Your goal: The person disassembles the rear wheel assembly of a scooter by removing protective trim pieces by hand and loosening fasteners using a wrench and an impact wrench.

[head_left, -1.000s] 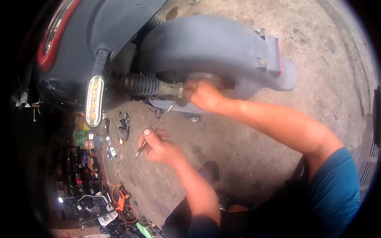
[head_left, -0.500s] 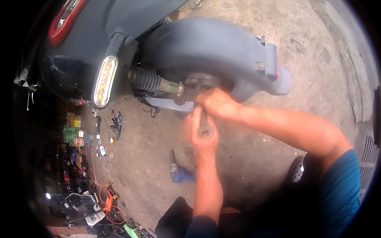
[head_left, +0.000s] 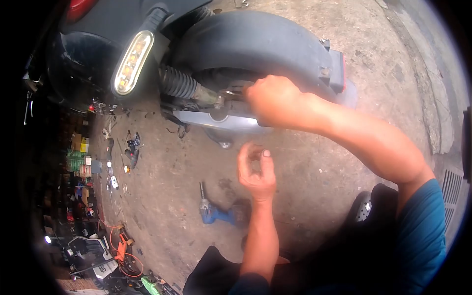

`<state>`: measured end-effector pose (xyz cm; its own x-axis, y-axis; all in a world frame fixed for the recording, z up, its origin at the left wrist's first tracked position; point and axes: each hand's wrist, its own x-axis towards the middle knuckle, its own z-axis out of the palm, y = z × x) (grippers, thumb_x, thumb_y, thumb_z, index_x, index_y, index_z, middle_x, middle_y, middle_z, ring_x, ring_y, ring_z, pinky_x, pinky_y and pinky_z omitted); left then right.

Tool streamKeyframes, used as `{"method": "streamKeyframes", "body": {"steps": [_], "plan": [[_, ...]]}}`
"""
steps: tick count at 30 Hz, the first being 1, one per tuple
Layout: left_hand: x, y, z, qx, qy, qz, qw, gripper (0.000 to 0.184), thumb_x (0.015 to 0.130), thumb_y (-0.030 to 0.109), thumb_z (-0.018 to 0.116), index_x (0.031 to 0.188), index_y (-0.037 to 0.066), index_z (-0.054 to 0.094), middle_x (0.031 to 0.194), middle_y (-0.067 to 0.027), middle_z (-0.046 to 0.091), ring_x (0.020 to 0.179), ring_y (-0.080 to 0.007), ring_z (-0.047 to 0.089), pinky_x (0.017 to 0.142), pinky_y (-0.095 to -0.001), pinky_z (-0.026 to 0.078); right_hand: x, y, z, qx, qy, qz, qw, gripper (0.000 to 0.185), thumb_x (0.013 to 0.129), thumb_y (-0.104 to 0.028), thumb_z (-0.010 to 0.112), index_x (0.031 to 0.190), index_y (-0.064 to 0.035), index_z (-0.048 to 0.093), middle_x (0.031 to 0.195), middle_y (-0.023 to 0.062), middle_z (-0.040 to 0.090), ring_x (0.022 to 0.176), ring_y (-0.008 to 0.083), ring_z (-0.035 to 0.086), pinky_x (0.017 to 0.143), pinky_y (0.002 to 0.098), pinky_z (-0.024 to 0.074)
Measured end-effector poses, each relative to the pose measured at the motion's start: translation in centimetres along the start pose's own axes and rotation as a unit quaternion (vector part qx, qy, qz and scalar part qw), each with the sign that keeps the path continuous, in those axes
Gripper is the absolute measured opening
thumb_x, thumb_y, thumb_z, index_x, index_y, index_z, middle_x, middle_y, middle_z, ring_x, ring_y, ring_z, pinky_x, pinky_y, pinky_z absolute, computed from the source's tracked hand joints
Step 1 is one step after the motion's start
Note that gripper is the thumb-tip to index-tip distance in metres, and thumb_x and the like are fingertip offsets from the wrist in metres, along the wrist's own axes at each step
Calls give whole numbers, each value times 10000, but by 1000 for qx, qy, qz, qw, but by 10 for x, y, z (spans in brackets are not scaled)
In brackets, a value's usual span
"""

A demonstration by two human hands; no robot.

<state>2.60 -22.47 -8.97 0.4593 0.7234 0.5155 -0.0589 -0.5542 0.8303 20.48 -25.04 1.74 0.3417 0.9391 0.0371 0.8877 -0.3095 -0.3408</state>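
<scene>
My right hand (head_left: 278, 101) is a closed fist beside the wheel hub, under the dark rear fender (head_left: 250, 42) of a scooter. A shiny metal piece (head_left: 229, 93) shows just left of its knuckles. What the fist grips is hidden. Lower down, my left hand (head_left: 256, 172) hovers over the floor below the silver swingarm (head_left: 226, 121), thumb and bent fingers apart, with nothing visible in it. Left of the hub runs the shock absorber (head_left: 182, 83) with its black coil. A blue cordless impact wrench (head_left: 211, 212) lies on the floor near my left forearm.
A lit turn signal (head_left: 133, 63) juts out from the black body panel (head_left: 78, 64). Scattered tools (head_left: 132, 150) lie on the concrete at left, with an orange cable (head_left: 140, 268) nearer the bottom. A floor grate (head_left: 451, 189) is at right.
My hands have separated: the right rose to the wheel hub, the left dropped back. A ring-ended metal tool seen between them no longer shows at my left hand. The view shifted slightly.
</scene>
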Motion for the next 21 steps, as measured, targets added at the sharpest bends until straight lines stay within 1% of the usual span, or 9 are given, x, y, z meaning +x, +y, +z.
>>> {"method": "streamKeyframes", "body": {"steps": [1,3,4,6,9,13,16,21], "plan": [[1,-1,-2,0,3,-10,1000,342,843,103,670,1138,-44,580,882,-98,643,742,-178,597,707,-308,498,1,-1,1,-45,7,-18,999,156,710,-53,643,859,-22,680,767,151,698,731,292,713,631,381,571],[3,-2,-6,0,10,-31,999,309,853,103,663,1114,-45,592,853,-89,644,748,-176,603,713,-309,502,1,-4,-2,-48,7,-14,999,119,707,-60,650,814,-29,690,755,146,701,717,281,715,624,369,573],[4,-2,-9,-6,4,-42,999,306,862,105,659,1122,-44,594,883,-94,639,779,-177,596,726,-309,494,2,-6,-4,-51,7,-13,999,101,706,-64,653,792,-33,696,750,144,702,710,276,717,620,363,574],[5,-4,-14,-20,-8,-66,998,302,881,111,650,1136,-40,596,943,-104,631,839,-180,582,751,-309,480,6,-8,-2,-63,-4,-13,998,109,698,-58,662,796,-30,700,764,152,704,732,279,718,638,360,575],[6,-2,-17,7,5,-78,997,294,881,116,656,1123,-41,604,953,-100,633,842,-176,581,760,-306,478,8,-9,-2,-57,-12,-18,998,120,685,-38,674,800,-27,706,779,157,706,761,282,718,668,354,575],[7,-5,-21,-1,1,-81,997,285,886,113,652,1121,-42,607,962,-100,630,862,-174,580,774,-304,475,10,-12,-3,-53,-14,-24,998,144,666,-8,684,809,-17,708,814,166,708,799,284,717,706,348,573],[6,-8,-25,-4,-3,-104,995,283,890,110,648,1124,-43,605,972,-100,630,877,-173,581,784,-302,473,12,-18,-9,-81,-55,-1,995,227,691,-9,714,915,-45,718,912,121,716,875,242,714,690,328,577],[5,-10,-30,-9,-3,-132,991,269,890,99,644,1118,-38,610,980,-96,631,870,-166,580,781,-293,469,13,-23,-12,-126,-51,-16,991,285,669,-12,732,945,-78,721,916,111,707,875,240,707,690,325,575]]}}
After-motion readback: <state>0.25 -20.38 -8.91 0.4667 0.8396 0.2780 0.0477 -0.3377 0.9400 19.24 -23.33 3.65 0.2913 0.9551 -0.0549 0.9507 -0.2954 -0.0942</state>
